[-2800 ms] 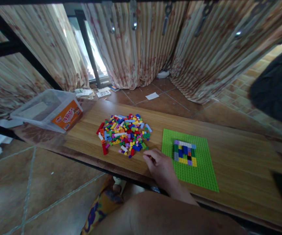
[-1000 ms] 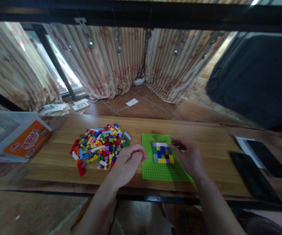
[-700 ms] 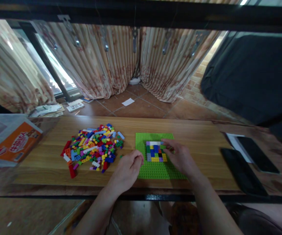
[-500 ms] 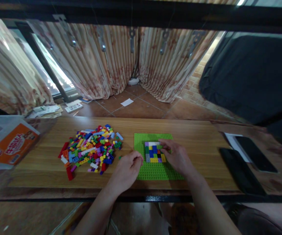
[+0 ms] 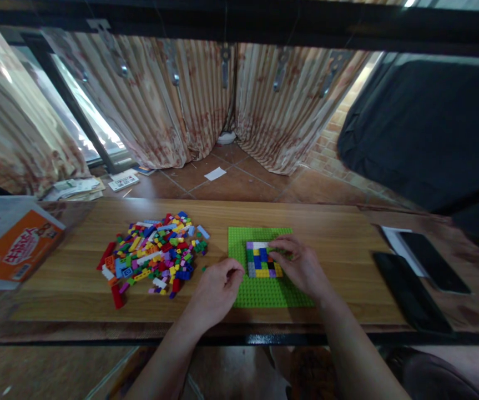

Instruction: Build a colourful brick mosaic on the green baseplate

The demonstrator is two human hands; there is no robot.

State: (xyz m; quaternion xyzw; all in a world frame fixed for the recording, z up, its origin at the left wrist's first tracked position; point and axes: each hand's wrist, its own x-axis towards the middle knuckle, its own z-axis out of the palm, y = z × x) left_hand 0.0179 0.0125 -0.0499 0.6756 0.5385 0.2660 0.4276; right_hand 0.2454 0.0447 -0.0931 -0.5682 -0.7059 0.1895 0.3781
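Note:
A green studded baseplate (image 5: 272,293) lies on the wooden board, bearing a square patch of toy building bricks (image 5: 260,261). White and lavender bricks line its far side and yellow ones its near side, with blue ones in the middle. My right hand (image 5: 299,264) is over the patch's right side, thumb and fingertips drawn together at its far right corner. Whatever is between them is too small to make out. My left hand (image 5: 220,286) rests at the baseplate's left edge, fingers curled in. Its palm is hidden, so I cannot see whether it holds anything.
Left on the wooden board (image 5: 331,222) is a heap of mixed coloured bricks (image 5: 156,253). A clear plastic box with an orange label (image 5: 18,250) stands at the far left. To the right lie a dark phone (image 5: 434,261), a black flat object (image 5: 409,291) and white paper (image 5: 401,250).
My right hand's fingers have shifted slightly at the patch's far right corner; a green brick seen by the fingertips earlier is no longer clearly visible. My left hand stays almost still.

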